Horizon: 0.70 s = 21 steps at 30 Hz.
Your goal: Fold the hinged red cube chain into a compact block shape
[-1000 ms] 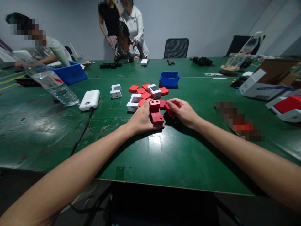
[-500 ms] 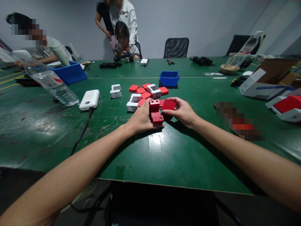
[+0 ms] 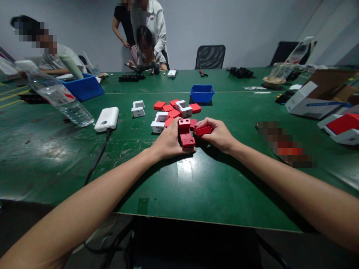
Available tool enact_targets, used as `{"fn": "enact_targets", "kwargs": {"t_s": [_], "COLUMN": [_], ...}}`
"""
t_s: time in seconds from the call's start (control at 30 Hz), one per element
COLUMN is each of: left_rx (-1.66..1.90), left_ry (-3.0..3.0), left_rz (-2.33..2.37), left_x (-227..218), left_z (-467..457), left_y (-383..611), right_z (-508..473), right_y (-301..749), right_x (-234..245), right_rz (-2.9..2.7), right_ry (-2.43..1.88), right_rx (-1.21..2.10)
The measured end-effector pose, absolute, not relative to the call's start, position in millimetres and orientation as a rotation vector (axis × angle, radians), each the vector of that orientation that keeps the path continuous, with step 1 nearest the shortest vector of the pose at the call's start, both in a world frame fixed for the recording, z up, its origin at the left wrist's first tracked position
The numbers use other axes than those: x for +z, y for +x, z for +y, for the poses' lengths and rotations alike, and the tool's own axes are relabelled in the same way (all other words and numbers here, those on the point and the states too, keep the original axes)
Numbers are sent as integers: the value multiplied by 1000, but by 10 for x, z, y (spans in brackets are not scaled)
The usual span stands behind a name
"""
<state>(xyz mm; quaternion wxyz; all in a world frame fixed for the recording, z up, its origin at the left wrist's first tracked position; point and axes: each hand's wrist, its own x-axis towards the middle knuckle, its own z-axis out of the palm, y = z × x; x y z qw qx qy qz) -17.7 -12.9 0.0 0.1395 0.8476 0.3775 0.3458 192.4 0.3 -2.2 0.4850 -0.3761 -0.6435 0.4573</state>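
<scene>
My left hand (image 3: pixel 167 142) is closed around a red U-shaped block (image 3: pixel 185 133) with round holes in its end faces. Just to its right, my right hand (image 3: pixel 218 133) pinches a flat red block (image 3: pixel 203 130), its narrow side turned toward me. The two red pieces are close together, and whether they touch is hard to tell. Beyond my hands lies a loose group of red blocks (image 3: pixel 167 108) with white U-shaped blocks (image 3: pixel 158 125) among them. Another white U-shaped block (image 3: pixel 138 109) stands apart to the left.
A small blue bin (image 3: pixel 202 94) stands behind the blocks. To the left are a white power bank (image 3: pixel 107 119) with a black cable and a tilted water bottle (image 3: pixel 60 98). An open cardboard box (image 3: pixel 314 95) is on the right. Several people are across the green table (image 3: pixel 174 194).
My right hand has turned the flat red block, so its narrow side faces me instead of its broad face. My left hand and the U-shaped red block have stayed put.
</scene>
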Motion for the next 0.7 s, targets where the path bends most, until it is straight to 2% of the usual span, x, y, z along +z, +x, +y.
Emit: {"fn": "enact_targets", "kwargs": {"t_s": [0.7], "left_rx": [1002], "left_ry": [2437], "left_rz": [1094], "left_x": [-8], "left_z": [-125], "left_y": [-180], "right_z": [-63], "right_y": [1869], "right_x": [36], "right_rz": [-1525], "right_ry": [-929], "right_rx": [1206]}}
